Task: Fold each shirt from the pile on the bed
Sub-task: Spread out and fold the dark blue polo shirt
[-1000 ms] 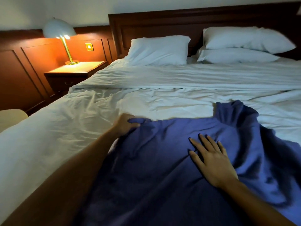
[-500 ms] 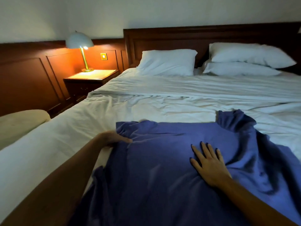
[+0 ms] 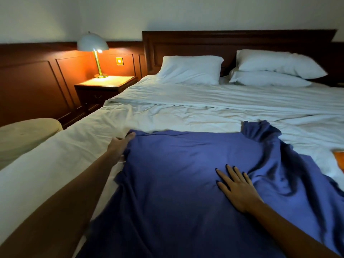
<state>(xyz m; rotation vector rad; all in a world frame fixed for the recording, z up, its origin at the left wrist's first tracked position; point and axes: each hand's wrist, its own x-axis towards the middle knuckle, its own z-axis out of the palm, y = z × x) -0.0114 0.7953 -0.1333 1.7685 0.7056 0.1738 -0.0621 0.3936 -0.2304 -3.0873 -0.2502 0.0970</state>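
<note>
While right hand (image 3: 236, 189) lies flat on the shirt (image 3: 176, 174), left hand (image 3: 119, 145) at its corner with hold unclear, pillows (image 3: 189, 69) lie beyond.

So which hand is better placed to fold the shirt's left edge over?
Likely left. The left hand sits at the shirt's far left corner, touching its edge; the right hand lies flat on the shirt's middle, pinning it.

The shirt (image 3: 176, 174) lies on the bed (image 3: 186, 112), pillows (image 3: 189, 69) behind it, nightstand (image 3: 106, 86) to the left.
</note>
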